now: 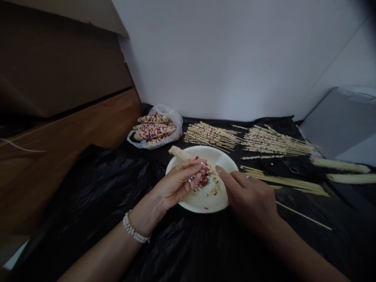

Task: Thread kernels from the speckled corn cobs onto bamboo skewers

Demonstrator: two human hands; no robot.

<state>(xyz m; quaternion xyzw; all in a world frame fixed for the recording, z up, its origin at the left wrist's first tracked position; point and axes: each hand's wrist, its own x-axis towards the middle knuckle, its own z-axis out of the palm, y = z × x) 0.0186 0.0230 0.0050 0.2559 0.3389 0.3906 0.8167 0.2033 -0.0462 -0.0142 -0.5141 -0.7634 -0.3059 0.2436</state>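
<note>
My left hand [183, 178] is above the white bowl [205, 207], its thumb and fingertips pinched together on a pale corn kernel, with a few more kernels among the curled fingers. Closed around a thin bamboo skewer [304, 215], my right hand [249, 192] is at the bowl's right side. The skewer's long end sticks out to the lower right, and its other end points to my left fingertips. Loose corn kernels [216, 186] lie in the bowl over a red printed flower. A bare corn cob [180, 153] rests across the bowl's far left rim.
Behind the bowl are a plastic bag [176, 117] of red-speckled corn cobs [155, 131] and two piles of kernel-covered skewers [208, 135]. Plain bamboo skewers [288, 180] and stripped cobs [340, 164] lie to the right. Black plastic sheeting [117, 180] covers the surface; a wall [220, 58] stands behind.
</note>
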